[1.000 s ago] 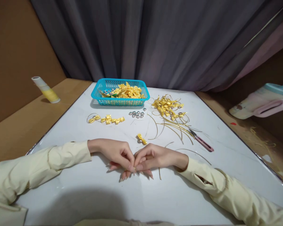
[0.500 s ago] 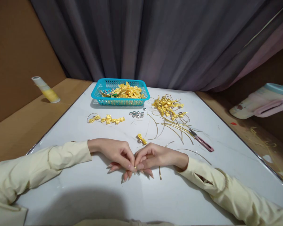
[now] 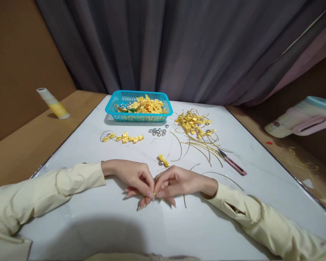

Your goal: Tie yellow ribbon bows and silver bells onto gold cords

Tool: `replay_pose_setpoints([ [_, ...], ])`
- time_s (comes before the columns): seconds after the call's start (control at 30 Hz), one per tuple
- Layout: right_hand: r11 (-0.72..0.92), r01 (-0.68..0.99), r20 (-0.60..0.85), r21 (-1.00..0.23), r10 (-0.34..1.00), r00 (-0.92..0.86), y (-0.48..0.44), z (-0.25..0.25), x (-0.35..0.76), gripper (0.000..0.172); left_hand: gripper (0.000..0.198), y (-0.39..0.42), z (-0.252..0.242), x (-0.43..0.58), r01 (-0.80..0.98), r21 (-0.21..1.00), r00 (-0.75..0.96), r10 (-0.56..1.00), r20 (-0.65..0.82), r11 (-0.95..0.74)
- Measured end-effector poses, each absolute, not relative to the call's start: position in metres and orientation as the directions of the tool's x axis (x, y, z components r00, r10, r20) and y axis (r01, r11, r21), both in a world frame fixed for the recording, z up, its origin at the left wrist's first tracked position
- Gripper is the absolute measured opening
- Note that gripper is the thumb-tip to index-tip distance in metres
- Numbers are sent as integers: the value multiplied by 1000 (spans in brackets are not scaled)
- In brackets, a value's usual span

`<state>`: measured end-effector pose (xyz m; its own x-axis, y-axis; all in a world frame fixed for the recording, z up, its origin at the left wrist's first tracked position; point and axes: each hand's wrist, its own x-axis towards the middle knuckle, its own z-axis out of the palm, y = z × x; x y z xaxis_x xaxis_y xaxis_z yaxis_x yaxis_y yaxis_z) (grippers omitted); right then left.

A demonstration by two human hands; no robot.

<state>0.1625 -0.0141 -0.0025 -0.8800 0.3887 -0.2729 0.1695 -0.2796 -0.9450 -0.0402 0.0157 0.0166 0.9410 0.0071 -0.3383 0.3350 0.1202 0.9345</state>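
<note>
My left hand [image 3: 134,179] and my right hand [image 3: 176,183] meet above the white table, thumbs and index fingers pinched together. Between the fingertips a tiny gold-yellow piece [image 3: 154,194] peeks out; most of it is hidden, so its kind cannot be made out. Just behind my hands lies a yellow ribbon bow [image 3: 163,158] with a silver bell-like bead [image 3: 161,163]. A gold cord [image 3: 184,200] shows below my right wrist, and another [image 3: 224,176] curves out behind it.
A blue basket [image 3: 138,117] holds yellow bows and silver beads. Nearby are silver beads [image 3: 158,132], yellow bows [image 3: 126,137], a heap of corded bows [image 3: 191,122], gold cords [image 3: 203,145] and pink-handled scissors [image 3: 235,166]. A yellow-wound spool [image 3: 58,108] stands left, a cup [image 3: 290,117] right.
Both hands have shifted very slightly left, still pinched together at the fingertips. The things on the table have not moved.
</note>
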Motion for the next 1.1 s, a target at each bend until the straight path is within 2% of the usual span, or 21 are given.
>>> replay_pose_setpoints([
  [0.4,-226,185,-265,-956,404,-876,-16,3,161,33,25,16,15,-40,387,911,920,12,-393,140],
  [0.57,-101,252,-271,-962,441,-856,-18,12,163,33,23,13,15,-38,431,887,896,39,-442,169],
  [0.7,182,282,-151,-942,522,-840,-16,35,172,24,27,15,31,-36,372,927,911,177,-374,46],
  [0.83,348,357,-73,-867,619,-782,-13,68,187,23,29,27,53,-31,384,914,822,497,-277,-127],
  [0.9,374,419,-71,-827,669,-739,-11,82,193,24,34,35,56,-26,481,851,725,642,-251,-210],
  [0.97,370,464,-87,-805,700,-709,-9,91,198,25,38,42,52,-20,634,725,626,729,-278,-268],
  [1.03,325,508,-138,-797,721,-679,-6,96,202,26,41,48,46,-13,726,640,586,715,-382,-252],
  [1.1,235,553,-241,-799,717,-654,-4,96,204,27,40,51,41,-7,762,610,568,678,-467,-218],
])
